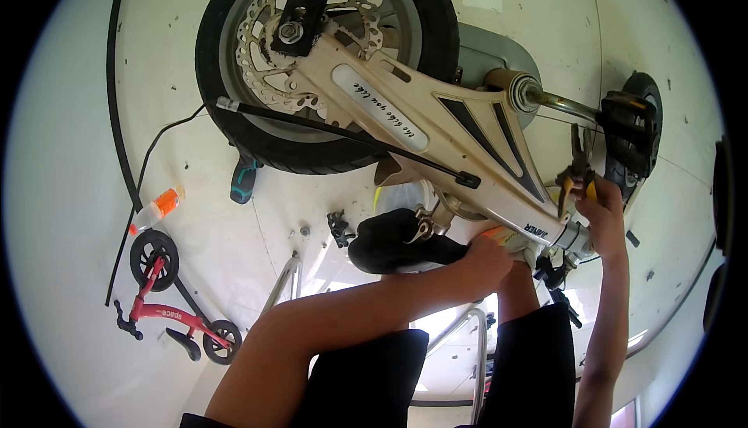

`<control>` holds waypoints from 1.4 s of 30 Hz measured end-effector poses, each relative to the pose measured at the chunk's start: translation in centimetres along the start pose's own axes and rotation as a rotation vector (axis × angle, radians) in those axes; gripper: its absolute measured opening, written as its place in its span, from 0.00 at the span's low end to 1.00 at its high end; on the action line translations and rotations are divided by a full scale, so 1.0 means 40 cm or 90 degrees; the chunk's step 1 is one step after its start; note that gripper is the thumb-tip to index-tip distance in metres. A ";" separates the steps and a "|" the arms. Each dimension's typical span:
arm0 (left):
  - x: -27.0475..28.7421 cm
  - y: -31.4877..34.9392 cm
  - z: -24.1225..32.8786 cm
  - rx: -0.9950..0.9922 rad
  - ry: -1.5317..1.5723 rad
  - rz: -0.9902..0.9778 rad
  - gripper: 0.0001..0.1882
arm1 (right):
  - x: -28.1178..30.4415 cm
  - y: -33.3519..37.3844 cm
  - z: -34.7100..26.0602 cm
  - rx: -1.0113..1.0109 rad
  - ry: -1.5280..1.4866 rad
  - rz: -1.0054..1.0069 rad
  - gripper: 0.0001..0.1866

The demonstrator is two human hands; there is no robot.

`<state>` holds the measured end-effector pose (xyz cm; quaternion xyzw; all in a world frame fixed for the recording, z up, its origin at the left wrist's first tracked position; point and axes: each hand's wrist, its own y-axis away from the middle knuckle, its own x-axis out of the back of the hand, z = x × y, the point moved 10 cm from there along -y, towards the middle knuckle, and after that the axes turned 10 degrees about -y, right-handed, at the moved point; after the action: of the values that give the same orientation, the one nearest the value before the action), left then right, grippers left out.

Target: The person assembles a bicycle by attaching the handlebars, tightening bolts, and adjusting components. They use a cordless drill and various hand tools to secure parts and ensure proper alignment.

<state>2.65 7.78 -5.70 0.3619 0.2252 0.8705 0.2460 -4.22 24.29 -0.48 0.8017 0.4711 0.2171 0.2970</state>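
Pale, speckled floor [654, 46] spreads beneath everything, with a dark strip curving down its left side. Across the middle lies a cream bike frame [417, 89], slanting from far left to near right. At its far end sits a large black-tyred wheel [234, 7] with a perforated brake disc [257, 70]; a smaller wheel [643, 85] stands at the far right, partly behind a black pedal [629, 136].

Near left, a red balance bike [167, 313] rests beside the dark strip. A black rod [335, 130] with a silver end crosses the large wheel and the cream frame. Just on the near side of the frame is a black saddle [389, 243].

Of the person's hands, the left hand [489, 259] is bent in at the near edge of the frame, right of the saddle; whether it grips anything cannot be told. The right hand [602, 214] is closed around the yellow handles of the pliers [580, 165], which stand just right of the frame's near end, jaws pointing away and slightly parted.

Farther left lie a bottle [160, 206] with an orange label and, by the large wheel, a teal-and-black tool handle [245, 180]. A small black metal part [340, 229] sits left of the saddle.
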 end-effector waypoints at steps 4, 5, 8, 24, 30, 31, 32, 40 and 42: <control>0.054 0.070 -0.005 -0.035 0.123 -0.086 0.10 | 0.159 0.163 0.020 0.019 0.097 0.140 0.06; 0.064 0.079 -0.030 -0.016 0.119 -0.093 0.10 | 0.194 0.183 0.044 0.069 0.086 0.178 0.05; 0.060 0.095 -0.070 0.047 0.091 -0.092 0.11 | 0.335 0.273 0.168 0.086 0.158 0.218 0.05; 0.197 0.272 0.023 -0.091 0.015 0.379 0.13 | 0.617 0.604 0.742 -0.134 0.182 0.580 0.16; 0.255 0.516 -0.196 0.146 0.336 0.070 0.07 | 0.249 0.328 0.629 -0.040 0.235 0.448 0.16; 0.221 0.537 -0.257 0.216 0.323 -0.025 0.07 | 0.185 0.283 0.608 -0.026 0.241 0.428 0.16; 0.185 0.564 -0.328 0.249 0.338 -0.026 0.08 | 0.127 0.234 0.589 -0.014 0.248 0.406 0.16; -0.316 0.626 -0.652 0.669 0.489 -0.115 0.25 | -0.113 0.038 0.520 0.031 0.305 0.284 0.16; -0.353 0.579 -0.647 0.648 0.441 -0.119 0.33 | -0.101 0.042 0.525 0.021 0.310 0.288 0.16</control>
<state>-13.95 -24.11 -16.29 0.1092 0.7094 0.6957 0.0303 8.13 14.37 -14.93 0.8152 0.3419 0.4552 0.1065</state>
